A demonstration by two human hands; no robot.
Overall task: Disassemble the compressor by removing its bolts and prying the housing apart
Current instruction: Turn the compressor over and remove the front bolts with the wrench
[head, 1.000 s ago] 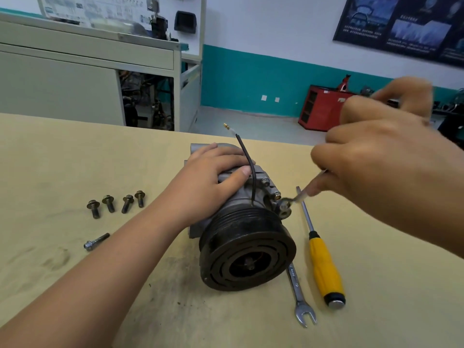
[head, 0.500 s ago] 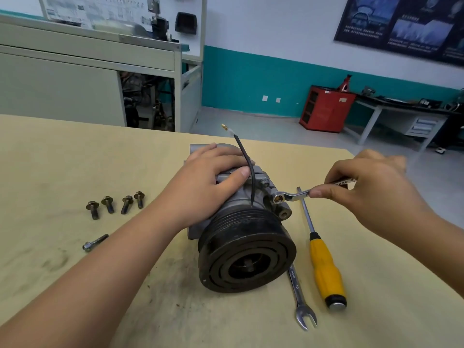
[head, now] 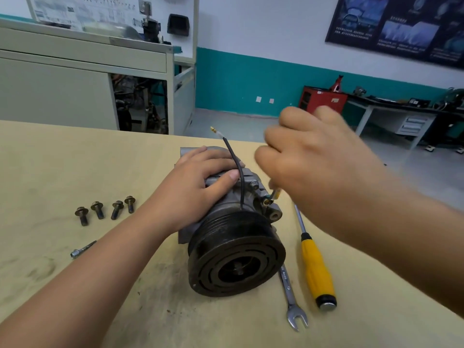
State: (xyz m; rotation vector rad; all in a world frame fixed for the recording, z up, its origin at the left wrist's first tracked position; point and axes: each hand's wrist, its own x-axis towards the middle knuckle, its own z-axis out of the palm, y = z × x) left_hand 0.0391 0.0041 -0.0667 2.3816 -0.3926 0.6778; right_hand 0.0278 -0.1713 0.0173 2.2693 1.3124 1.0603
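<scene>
On the tan workbench (head: 75, 159), near its middle, the compressor (head: 233, 222) is laid pulley-forward and pinned by the left hand (head: 200, 179), fingers wrapped over the housing.
It is judged heavy, rigid and greasy, best held at the cast body; a blurred wrench (head: 274, 195) is gripped by the right hand (head: 316, 167) at a bolt (head: 266, 202). No lettering can be read.

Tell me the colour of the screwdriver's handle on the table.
The screwdriver handle is yellow with a black end, lying beside the compressor; the head view shows it.
</scene>
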